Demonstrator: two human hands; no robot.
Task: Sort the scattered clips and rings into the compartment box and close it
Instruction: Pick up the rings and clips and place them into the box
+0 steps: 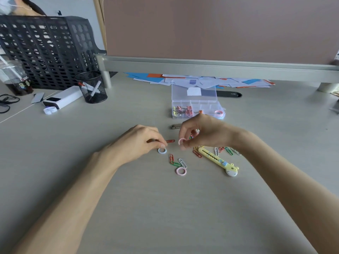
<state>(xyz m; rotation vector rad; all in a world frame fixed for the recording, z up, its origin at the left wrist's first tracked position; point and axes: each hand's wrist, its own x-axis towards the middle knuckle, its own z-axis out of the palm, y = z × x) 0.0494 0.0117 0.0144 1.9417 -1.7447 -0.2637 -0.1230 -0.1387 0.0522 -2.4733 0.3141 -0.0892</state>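
compartment box [205, 106] behind clips [172, 159] | cutter [214, 158] right of nearest ring [181, 171] | pen cup [92, 87] far left

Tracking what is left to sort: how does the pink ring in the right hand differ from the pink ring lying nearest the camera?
The held pink ring is lifted off the desk, pinched by the right hand; the loose pink ring lies there untouched. The held pink ring stands on edge; the loose pink ring lies flat. Both are pink and round.

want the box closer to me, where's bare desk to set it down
Bare desk between the forearms, nearer than the pink ring; also between the pen cup and the compartment box. Crowded: around the left hand, right hand and yellow cutter, where paper clips lie scattered.
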